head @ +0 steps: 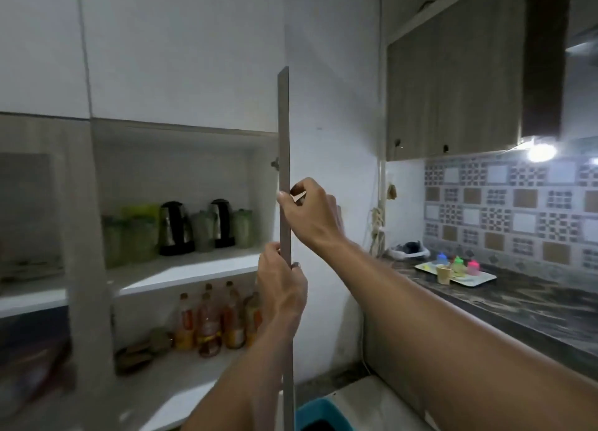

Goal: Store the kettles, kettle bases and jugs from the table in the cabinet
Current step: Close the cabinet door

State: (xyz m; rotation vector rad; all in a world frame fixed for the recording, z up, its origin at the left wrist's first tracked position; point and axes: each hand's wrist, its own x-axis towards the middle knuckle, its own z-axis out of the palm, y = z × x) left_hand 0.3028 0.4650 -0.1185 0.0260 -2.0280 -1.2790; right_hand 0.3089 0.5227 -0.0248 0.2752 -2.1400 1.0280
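Observation:
The cabinet door (284, 132) stands open, seen edge-on in the middle of the view. My right hand (310, 217) grips its edge higher up and my left hand (282, 288) grips the same edge lower down. Inside, on the upper white shelf (181, 273), stand two black-and-steel kettles (175, 228) (222, 222) on their bases. Several green translucent jugs (139, 233) stand around and between them.
The lower shelf holds several bottles (207, 323) of amber liquid. To the right runs a dark marble counter (517, 304) with a white tray (454, 276) of small colourful bottles and a cup. A wooden wall cabinet (459, 84) hangs above it. A teal bin (323, 414) sits below.

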